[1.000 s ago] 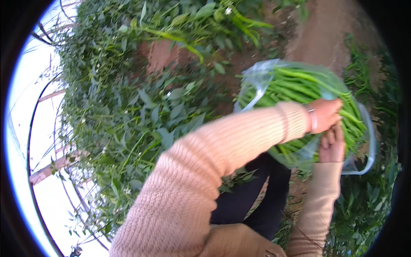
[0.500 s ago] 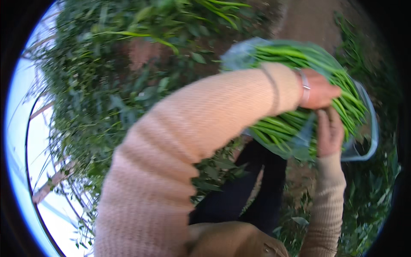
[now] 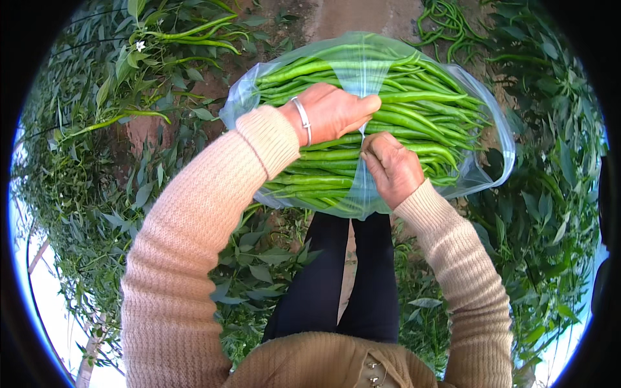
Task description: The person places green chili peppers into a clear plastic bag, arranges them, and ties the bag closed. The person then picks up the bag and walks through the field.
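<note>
A large clear plastic bag (image 3: 364, 76) full of long green chili peppers (image 3: 424, 115) lies in front of my legs. Its plastic is drawn from the far and near sides into a narrow twist across the middle of the peppers. My left hand (image 3: 331, 115), with a silver bangle at the wrist, is closed on this plastic, thumb pointing right. Just below and to the right, my right hand (image 3: 393, 169) pinches the same gathered plastic with curled fingers. Both ends of the bag gape, and the peppers show there. The fingertips are partly hidden.
Leafy pepper plants (image 3: 84, 174) crowd both sides, some bearing hanging peppers (image 3: 194, 35) at the upper left. A loose pile of green peppers (image 3: 446, 26) lies on the bare soil path (image 3: 349, 16) beyond the bag. My dark-trousered legs (image 3: 323, 271) are right behind the bag.
The view has swung, so the bag now sits nearer the picture's middle instead of far right. My hands, which overlapped before, are now slightly apart, side by side at the gathered plastic.
</note>
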### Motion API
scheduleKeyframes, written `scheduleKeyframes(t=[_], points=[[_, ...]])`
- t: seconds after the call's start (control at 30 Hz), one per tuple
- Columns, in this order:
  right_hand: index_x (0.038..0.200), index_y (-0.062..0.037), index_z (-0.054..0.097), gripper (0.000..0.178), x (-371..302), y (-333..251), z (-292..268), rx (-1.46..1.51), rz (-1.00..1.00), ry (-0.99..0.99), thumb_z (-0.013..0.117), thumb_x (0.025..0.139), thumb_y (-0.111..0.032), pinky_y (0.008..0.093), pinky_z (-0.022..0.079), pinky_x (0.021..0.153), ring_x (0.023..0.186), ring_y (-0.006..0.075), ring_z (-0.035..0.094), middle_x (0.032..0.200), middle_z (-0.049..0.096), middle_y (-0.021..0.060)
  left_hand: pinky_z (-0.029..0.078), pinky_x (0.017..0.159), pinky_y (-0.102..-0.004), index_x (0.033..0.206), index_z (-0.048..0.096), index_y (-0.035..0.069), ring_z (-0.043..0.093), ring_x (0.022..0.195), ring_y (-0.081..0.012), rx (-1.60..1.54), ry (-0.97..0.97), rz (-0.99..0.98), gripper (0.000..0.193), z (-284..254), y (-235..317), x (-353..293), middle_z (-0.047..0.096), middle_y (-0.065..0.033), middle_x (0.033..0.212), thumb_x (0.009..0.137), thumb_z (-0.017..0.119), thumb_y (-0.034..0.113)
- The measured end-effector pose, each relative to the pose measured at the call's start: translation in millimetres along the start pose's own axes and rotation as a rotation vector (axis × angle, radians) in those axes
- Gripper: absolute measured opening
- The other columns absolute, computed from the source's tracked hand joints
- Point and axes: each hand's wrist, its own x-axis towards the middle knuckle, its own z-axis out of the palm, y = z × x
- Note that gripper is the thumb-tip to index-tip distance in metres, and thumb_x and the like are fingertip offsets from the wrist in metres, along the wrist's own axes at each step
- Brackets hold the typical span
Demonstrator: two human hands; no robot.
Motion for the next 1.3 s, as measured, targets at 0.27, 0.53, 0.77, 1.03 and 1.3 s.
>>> scheduleKeyframes(t=[0.27, 0.53, 0.77, 1.03, 1.3], points=[[0.08, 0.0005, 0.053, 0.012, -7.0, -4.3, 19.1, 0.37, 0.171, 0.417, 0.063, 0.087, -0.002, 0.0316, 0.043, 0.076, 0.084, 0.0194, 0.049, 0.095, 0.054, 0.0099, 0.051, 0.061, -0.0426, 0.11, 0.053, 0.01, 0.065, 0.071, -0.0361, -0.23, 0.082, -0.348, 0.029, -1.7, 58.2, -33.5, 0.066, -0.0151, 0.08, 0.085, 0.067, 0.014], [0.084, 0.0003, 0.059, 0.007, 6.5, -34.5, 14.2, 0.096, 0.14, 0.339, 0.066, 0.083, -0.001, 0.0358, 0.048, 0.074, 0.084, 0.031, 0.056, 0.094, 0.055, 0.0162, 0.05, 0.056, -0.0401, 0.098, 0.057, 0.009, 0.065, 0.069, -0.035, -0.264, 0.237, -0.432, 0.017, 13.8, 62.1, -32.8, 0.065, -0.0147, 0.076, 0.084, 0.066, 0.01], [0.109, -0.0004, 0.062, 0.023, -3.6, -19.8, 26.1, 0.129, 0.197, 0.361, 0.061, 0.086, 0.003, 0.032, 0.049, 0.076, 0.089, 0.0252, 0.06, 0.099, 0.058, 0.0153, 0.042, 0.05, -0.0293, 0.09, 0.054, 0.003, 0.051, 0.05, -0.017, -0.556, 0.424, -0.621, 0.011, 20.9, 71.3, -30.1, 0.056, -0.0084, 0.06, 0.092, 0.062, 0.011], [0.101, -0.0033, 0.068, 0.02, 4.9, -10.7, 50.4, 0.19, 0.21, 0.53, 0.068, 0.082, 0.002, 0.0264, 0.049, 0.067, 0.078, 0.0163, 0.059, 0.095, 0.06, 0.0091, 0.043, 0.056, -0.0225, 0.09, 0.053, 0.001, 0.049, 0.063, -0.005, -0.649, 0.406, -0.616, 0.01, 13.3, 76.8, -26.1, 0.059, -0.0015, 0.069, 0.095, 0.059, 0.007], [0.091, 0.0014, 0.068, 0.006, 3.8, -4.7, 48.8, 0.761, 0.364, 0.56, 0.068, 0.086, -0.001, 0.0233, 0.047, 0.054, 0.064, 0.0102, 0.057, 0.095, 0.059, 0.0049, 0.044, 0.056, -0.0348, 0.104, 0.054, 0.004, 0.055, 0.057, -0.0228, -0.388, -0.01, -0.642, 0.018, -20.9, 42.8, -29.8, 0.056, -0.0101, 0.066, 0.089, 0.063, 0.01]])
